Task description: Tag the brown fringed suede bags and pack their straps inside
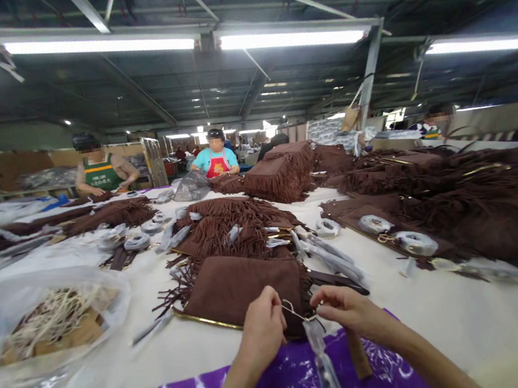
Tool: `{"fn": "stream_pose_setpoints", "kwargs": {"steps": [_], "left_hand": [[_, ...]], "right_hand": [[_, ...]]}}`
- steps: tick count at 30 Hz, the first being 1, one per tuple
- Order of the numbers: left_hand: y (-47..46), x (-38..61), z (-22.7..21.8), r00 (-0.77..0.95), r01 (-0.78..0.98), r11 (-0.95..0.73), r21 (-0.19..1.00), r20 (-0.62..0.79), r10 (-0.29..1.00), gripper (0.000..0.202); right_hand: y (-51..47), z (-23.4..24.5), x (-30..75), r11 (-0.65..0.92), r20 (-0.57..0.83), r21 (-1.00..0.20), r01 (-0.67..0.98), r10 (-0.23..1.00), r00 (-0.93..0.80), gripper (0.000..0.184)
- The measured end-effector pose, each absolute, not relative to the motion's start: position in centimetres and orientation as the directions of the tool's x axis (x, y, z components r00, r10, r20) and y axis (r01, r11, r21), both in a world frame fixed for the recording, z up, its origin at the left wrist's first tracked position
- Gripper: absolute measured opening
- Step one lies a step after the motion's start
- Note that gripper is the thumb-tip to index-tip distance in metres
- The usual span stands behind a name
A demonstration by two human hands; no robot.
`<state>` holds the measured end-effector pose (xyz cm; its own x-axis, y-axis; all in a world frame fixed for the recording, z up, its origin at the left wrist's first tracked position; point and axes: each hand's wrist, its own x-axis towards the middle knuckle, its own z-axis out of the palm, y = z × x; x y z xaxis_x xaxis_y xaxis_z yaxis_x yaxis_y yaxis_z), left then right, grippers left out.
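A brown suede fringed bag [236,287] with a gold edge lies on the white table [452,314] right in front of me. My left hand [262,329] is closed at the bag's near edge, pinching a thin metal wire loop [294,312]. My right hand [349,309] pinches the other end of that loop, just right of the bag's corner. A narrow clear plastic sleeve [324,366] hangs down from the loop between my hands. Purple plastic sheeting [278,385] lies under my forearms.
Piles of brown fringed bags [474,201] cover the table's middle and right. Wrapped straps and rolled bundles [330,248] lie between them. A clear plastic bag of pale cords and tags [49,322] sits at left. Three other people work at the far side.
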<state>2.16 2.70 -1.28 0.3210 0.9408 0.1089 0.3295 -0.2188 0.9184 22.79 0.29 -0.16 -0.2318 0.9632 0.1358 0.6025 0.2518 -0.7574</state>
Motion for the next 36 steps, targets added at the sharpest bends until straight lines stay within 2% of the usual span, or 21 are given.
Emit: {"fn": "stream_pose_setpoints", "kwargs": {"steps": [5,8,10,12,15,18,21,24,29,33,36], "left_hand": [[4.0,1.8,1.9,0.322,0.321,-0.396,0.860,0.294,0.900,0.014],[4.3,2.6,2.5,0.321,0.263,-0.431,0.863,0.343,0.883,0.012],[4.6,3.1,2.1,0.294,0.184,-0.371,0.910,0.309,0.904,0.009],[4.9,3.5,1.0,0.271,0.115,-0.240,0.964,0.202,0.941,0.004],[5.0,3.9,-1.0,0.317,0.121,-0.092,0.988,0.049,0.947,0.005],[4.7,4.5,-2.2,0.368,0.138,-0.192,0.972,0.130,0.921,0.009],[4.2,5.2,-2.4,0.317,0.184,-0.258,0.948,0.191,0.929,0.016],[3.9,5.6,-2.2,0.260,0.212,-0.230,0.950,0.172,0.950,0.018],[4.5,5.2,-2.5,0.241,0.013,-0.066,0.998,0.061,0.969,0.020],[5.0,4.8,-2.7,0.227,-0.071,-0.010,0.997,0.026,0.973,0.036],[4.9,4.9,-2.4,0.233,-0.139,0.006,0.990,0.026,0.972,0.041]], "right_hand": [[0.9,0.7,20.9,0.309,0.219,-0.773,0.555,0.950,-0.223,0.019],[1.2,0.8,19.6,0.317,0.253,-0.785,0.532,0.948,-0.192,0.015],[1.4,0.6,19.4,0.306,0.258,-0.803,0.511,0.952,-0.165,0.016],[1.6,0.1,19.6,0.283,0.250,-0.830,0.481,0.959,-0.134,0.020],[1.8,-0.9,20.1,0.250,0.235,-0.869,0.427,0.968,-0.090,0.025],[1.9,-1.7,20.4,0.247,0.250,-0.886,0.392,0.967,-0.044,0.028],[2.0,-2.0,20.4,0.257,0.272,-0.883,0.393,0.962,-0.017,0.027],[2.1,-2.1,20.4,0.261,0.281,-0.872,0.413,0.960,-0.012,0.026],[1.6,-2.4,20.4,0.260,0.294,-0.846,0.467,0.956,0.000,0.027],[1.0,-2.3,20.1,0.291,0.323,-0.799,0.526,0.946,-0.033,0.015],[1.0,-2.1,19.7,0.328,0.345,-0.775,0.541,0.936,-0.072,0.008]]}}
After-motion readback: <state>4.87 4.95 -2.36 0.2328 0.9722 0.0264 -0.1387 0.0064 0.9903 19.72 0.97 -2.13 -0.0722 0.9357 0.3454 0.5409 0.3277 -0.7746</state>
